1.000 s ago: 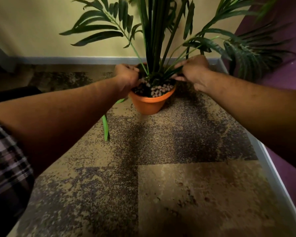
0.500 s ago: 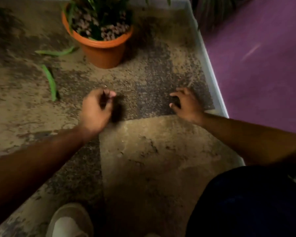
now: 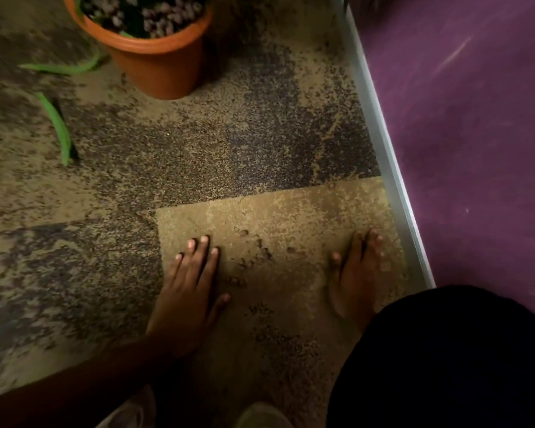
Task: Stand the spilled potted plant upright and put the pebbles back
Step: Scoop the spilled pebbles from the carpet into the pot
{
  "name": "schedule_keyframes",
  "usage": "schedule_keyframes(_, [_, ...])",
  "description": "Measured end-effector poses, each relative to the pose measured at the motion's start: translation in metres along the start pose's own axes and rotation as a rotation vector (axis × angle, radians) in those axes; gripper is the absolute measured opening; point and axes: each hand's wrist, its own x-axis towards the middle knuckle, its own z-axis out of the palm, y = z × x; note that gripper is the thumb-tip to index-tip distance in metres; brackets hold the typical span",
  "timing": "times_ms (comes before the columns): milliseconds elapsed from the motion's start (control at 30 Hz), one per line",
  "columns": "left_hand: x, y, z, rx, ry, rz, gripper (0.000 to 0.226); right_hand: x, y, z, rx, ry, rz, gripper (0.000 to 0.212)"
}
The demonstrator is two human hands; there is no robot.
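The orange pot (image 3: 159, 67) stands upright on the carpet at the top left, with pale pebbles (image 3: 164, 18) and green stems inside. Several small brown pebbles (image 3: 254, 257) lie scattered on the tan carpet tile between my hands. My left hand (image 3: 192, 285) rests flat on the carpet, fingers spread, just left of them and holding nothing. To their right, my right hand (image 3: 357, 273) stands on its edge on the carpet with straight fingers and nothing in it.
Two loose green leaves (image 3: 57, 128) lie on the carpet left of the pot. A pale baseboard (image 3: 383, 143) and a purple wall (image 3: 476, 134) run along the right. My dark trouser knee (image 3: 445, 359) fills the lower right; two shoes (image 3: 260, 415) show at the bottom.
Both hands left the pot and came back toward me, down onto the near tan tile. They went from curled to flat on either side of the loose pebbles. The view tilted downward.
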Motion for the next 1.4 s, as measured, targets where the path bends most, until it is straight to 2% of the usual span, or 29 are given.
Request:
schedule_keyframes(267, [0.023,0.033,0.012,-0.064,0.051,-0.005,0.08,-0.02,-0.07,0.017,0.005,-0.083,-0.478,0.075])
schedule_keyframes(500, [0.034,0.039,0.006,-0.127,0.03,0.061,0.069,-0.004,-0.094,0.026,0.038,-0.168,-0.896,0.069])
schedule_keyframes(600, [0.032,0.037,0.0,-0.232,0.044,0.023,0.062,0.01,-0.102,0.029,0.042,-0.179,-1.024,0.065])
schedule_keyframes(700, [0.032,0.03,-0.008,-0.321,0.028,-0.023,0.055,0.016,-0.104,0.029,0.105,-0.14,-1.059,0.056])
schedule_keyframes(833, [0.033,0.024,-0.019,-0.272,0.096,0.121,0.031,0.013,-0.093,0.024,0.101,-0.042,-1.096,0.043])
schedule_keyframes(967, [0.04,0.025,-0.028,-0.228,0.111,0.171,0.017,0.013,-0.079,0.014,0.103,-0.041,-1.098,0.033])
schedule_keyframes(1133, [0.041,0.013,-0.037,-0.087,0.109,0.384,0.025,0.02,-0.057,-0.004,0.05,-0.129,-1.167,0.042])
schedule_keyframes(1333, [0.033,-0.013,-0.039,-0.031,0.082,0.494,0.029,0.027,-0.043,-0.02,-0.03,-0.157,-1.157,0.044])
schedule_keyframes(1400, [0.033,-0.015,-0.041,-0.043,0.068,0.531,0.022,0.028,-0.045,-0.021,-0.049,-0.145,-1.156,0.042])
